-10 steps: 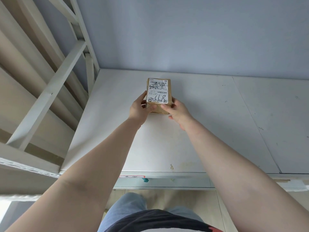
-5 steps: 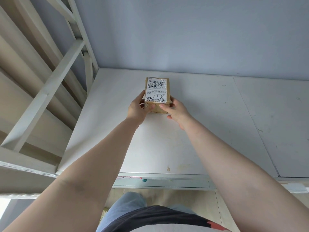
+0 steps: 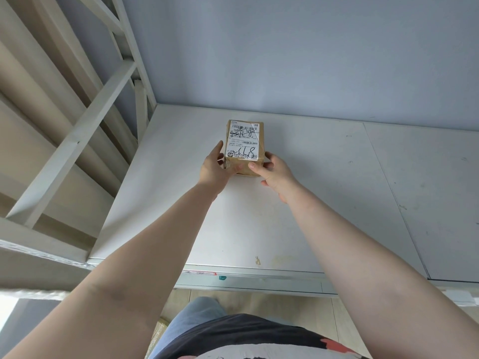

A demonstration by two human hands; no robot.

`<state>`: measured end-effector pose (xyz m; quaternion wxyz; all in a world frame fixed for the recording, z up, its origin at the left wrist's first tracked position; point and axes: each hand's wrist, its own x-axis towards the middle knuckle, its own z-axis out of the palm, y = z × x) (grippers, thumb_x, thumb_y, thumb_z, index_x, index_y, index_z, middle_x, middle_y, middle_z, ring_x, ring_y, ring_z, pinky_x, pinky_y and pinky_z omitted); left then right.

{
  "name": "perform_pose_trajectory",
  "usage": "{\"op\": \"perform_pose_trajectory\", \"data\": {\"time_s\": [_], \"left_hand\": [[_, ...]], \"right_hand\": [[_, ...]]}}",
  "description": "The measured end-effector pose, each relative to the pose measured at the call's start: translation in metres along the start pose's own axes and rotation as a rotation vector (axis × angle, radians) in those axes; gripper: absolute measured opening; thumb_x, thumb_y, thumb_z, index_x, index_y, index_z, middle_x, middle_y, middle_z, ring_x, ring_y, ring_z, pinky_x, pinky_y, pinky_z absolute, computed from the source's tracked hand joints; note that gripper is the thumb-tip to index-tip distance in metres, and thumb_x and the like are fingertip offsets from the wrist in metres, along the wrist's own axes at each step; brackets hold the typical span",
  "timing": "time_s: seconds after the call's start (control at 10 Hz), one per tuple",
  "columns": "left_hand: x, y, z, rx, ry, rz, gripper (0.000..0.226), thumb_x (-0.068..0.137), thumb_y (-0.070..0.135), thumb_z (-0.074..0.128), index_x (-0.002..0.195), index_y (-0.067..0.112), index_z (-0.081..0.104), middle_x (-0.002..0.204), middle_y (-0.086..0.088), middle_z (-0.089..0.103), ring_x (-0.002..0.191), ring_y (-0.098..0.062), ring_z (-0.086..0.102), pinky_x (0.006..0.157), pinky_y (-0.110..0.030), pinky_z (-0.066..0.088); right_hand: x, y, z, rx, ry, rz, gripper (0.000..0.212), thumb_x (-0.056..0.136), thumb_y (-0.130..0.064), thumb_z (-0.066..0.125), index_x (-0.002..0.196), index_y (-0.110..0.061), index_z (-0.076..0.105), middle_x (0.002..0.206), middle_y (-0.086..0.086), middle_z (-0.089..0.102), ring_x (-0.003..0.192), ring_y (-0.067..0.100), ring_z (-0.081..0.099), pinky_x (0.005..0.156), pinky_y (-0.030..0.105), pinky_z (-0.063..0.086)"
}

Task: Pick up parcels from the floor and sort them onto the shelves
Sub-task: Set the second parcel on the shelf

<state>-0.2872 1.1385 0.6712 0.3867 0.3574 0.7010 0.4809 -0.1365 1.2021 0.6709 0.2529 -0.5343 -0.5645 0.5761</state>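
A small brown cardboard parcel (image 3: pixel 244 145) with a white shipping label and handwritten black numbers stands on the white shelf board (image 3: pixel 259 224), towards the back near the wall. My left hand (image 3: pixel 213 168) grips its left side, thumb on the front face. On the right, my right hand (image 3: pixel 274 172) holds the lower corner with thumb and fingers. Both arms reach forward over the shelf.
A grey-blue wall (image 3: pixel 285 60) closes the back of the shelf. White metal uprights and a diagonal brace (image 3: pixel 77 141) stand at the left. A seam (image 3: pixel 388 187) splits the shelf board on the right. The shelf's front rail (image 3: pixel 246 278) carries a red label; wood floor lies below.
The parcel and both hands have stayed almost in place on the shelf. The view has shifted slightly; the parcel sits a touch farther back.
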Motion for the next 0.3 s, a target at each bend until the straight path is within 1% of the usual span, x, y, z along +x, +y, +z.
{"op": "perform_pose_trajectory", "data": {"time_s": [0.1, 0.2, 0.3], "left_hand": [[-0.004, 0.0, -0.002, -0.008, 0.008, -0.024, 0.087, 0.083, 0.021, 0.076, 0.155, 0.022, 0.028, 0.141, -0.006, 0.052, 0.128, -0.02, 0.052, 0.085, -0.027, 0.042], [-0.011, 0.002, -0.003, -0.041, 0.037, -0.062, 0.083, 0.085, 0.019, 0.074, 0.155, 0.02, 0.03, 0.142, -0.006, 0.051, 0.125, -0.019, 0.052, 0.085, -0.027, 0.04], [-0.022, 0.008, -0.006, -0.088, 0.079, -0.135, 0.082, 0.086, 0.022, 0.074, 0.154, 0.019, 0.03, 0.141, -0.005, 0.05, 0.122, -0.019, 0.052, 0.086, -0.029, 0.039]], "right_hand": [[-0.005, -0.001, -0.002, -0.017, 0.006, 0.005, 0.083, 0.084, -0.028, 0.072, 0.152, -0.011, 0.027, 0.133, 0.018, 0.055, 0.12, 0.026, 0.056, 0.067, 0.024, 0.048], [-0.01, 0.001, -0.004, -0.024, 0.026, 0.006, 0.078, 0.084, -0.028, 0.072, 0.149, -0.01, 0.033, 0.131, 0.018, 0.054, 0.115, 0.025, 0.056, 0.068, 0.024, 0.049], [-0.019, -0.002, -0.005, -0.04, 0.063, 0.009, 0.073, 0.084, -0.027, 0.073, 0.146, -0.01, 0.038, 0.129, 0.016, 0.052, 0.108, 0.02, 0.052, 0.078, 0.03, 0.049]]}}
